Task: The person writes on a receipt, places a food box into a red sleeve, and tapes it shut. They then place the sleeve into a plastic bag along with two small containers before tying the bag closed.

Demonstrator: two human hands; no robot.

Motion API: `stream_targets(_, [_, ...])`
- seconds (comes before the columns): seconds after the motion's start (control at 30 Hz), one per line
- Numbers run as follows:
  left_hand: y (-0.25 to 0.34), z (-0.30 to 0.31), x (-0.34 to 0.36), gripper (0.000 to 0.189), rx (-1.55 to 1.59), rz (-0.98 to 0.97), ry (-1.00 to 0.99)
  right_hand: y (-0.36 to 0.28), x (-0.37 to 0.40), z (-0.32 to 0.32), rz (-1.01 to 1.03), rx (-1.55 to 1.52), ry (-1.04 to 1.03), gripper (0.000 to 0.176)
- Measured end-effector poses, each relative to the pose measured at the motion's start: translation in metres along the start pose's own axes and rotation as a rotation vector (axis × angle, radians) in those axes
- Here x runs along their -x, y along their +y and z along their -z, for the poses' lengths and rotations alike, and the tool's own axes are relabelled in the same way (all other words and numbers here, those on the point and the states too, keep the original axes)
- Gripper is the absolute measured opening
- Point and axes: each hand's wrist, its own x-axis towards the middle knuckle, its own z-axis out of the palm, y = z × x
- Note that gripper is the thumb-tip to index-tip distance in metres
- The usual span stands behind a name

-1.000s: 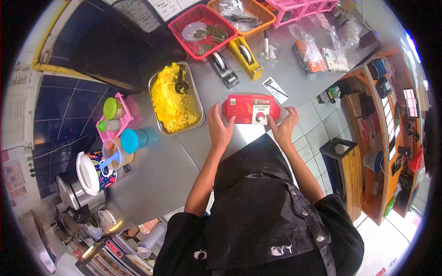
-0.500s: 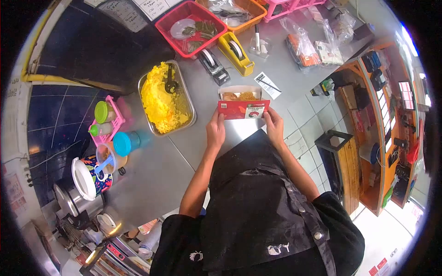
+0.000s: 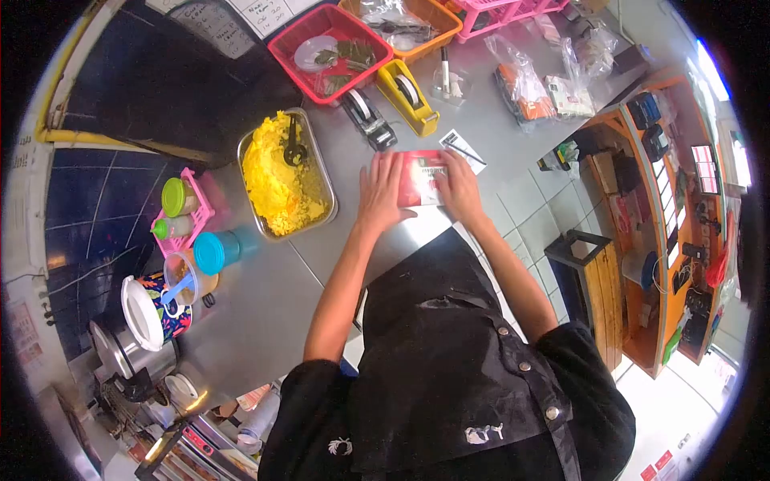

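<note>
A red and white cardboard food box (image 3: 420, 178) sits on the steel counter in front of me with its lid down, so the food inside is hidden. My left hand (image 3: 380, 192) grips its left side, fingers stretched along the lid and thumb near the front edge. Around the right side lies my right hand (image 3: 459, 189), its fingers over the back corner. To the left stands a steel tray (image 3: 334, 210) of yellow rice (image 3: 277, 172) with a black spoon (image 3: 295, 148) in it.
Behind the box are a black tape dispenser (image 3: 370, 120), a yellow tape dispenser (image 3: 413, 104) and a paper slip with a pen (image 3: 464, 151). Red (image 3: 281, 60) and orange (image 3: 437, 44) baskets stand farther back. Lidded tubs (image 3: 217, 252) line the left edge; plastic-wrapped packs (image 3: 523, 88) lie back right.
The box was open with its food showing; its lid is now down. Both hands have moved from the front corners up onto the lid and sides.
</note>
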Motion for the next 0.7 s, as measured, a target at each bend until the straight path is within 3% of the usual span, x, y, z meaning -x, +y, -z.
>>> stream_targets(0.03, [0.0,-0.005,-0.004,0.117,-0.203,-0.037,-0.183,0.004,-0.003,-0.011,0.039,0.021,-0.05,0.037])
stream_targets(0.07, [-0.005,-0.015,-0.007,0.133,-0.209,0.021,-0.29,0.008,-0.005,-0.016,0.08,0.042,-0.091,0.033])
stream_targets(0.2, [-0.01,-0.019,-0.005,0.125,-0.042,0.029,-0.361,0.009,0.001,-0.007,-0.008,0.074,-0.214,0.03])
stream_targets(0.3, [-0.009,-0.024,0.003,0.114,-0.082,0.006,-0.335,0.01,0.007,-0.006,0.045,0.045,-0.161,0.028])
stream_targets(0.37, [-0.008,-0.031,0.011,0.105,-0.132,-0.089,-0.047,0.006,0.007,-0.004,0.09,0.067,-0.101,0.027])
stream_targets(0.43, [-0.006,-0.03,0.012,0.11,-0.139,-0.088,-0.032,0.007,0.005,-0.005,0.144,0.084,-0.039,0.025])
stream_targets(0.5, [-0.006,-0.026,0.009,0.115,-0.123,0.026,-0.146,0.012,0.003,-0.013,0.069,0.079,-0.075,0.018])
stream_targets(0.63, [-0.006,-0.025,0.001,0.119,-0.155,0.065,-0.256,0.023,0.002,-0.024,-0.025,-0.079,-0.135,0.012])
stream_targets(0.7, [-0.009,-0.023,-0.003,0.121,-0.178,-0.046,-0.176,0.026,0.001,-0.025,-0.287,-0.288,-0.235,0.01])
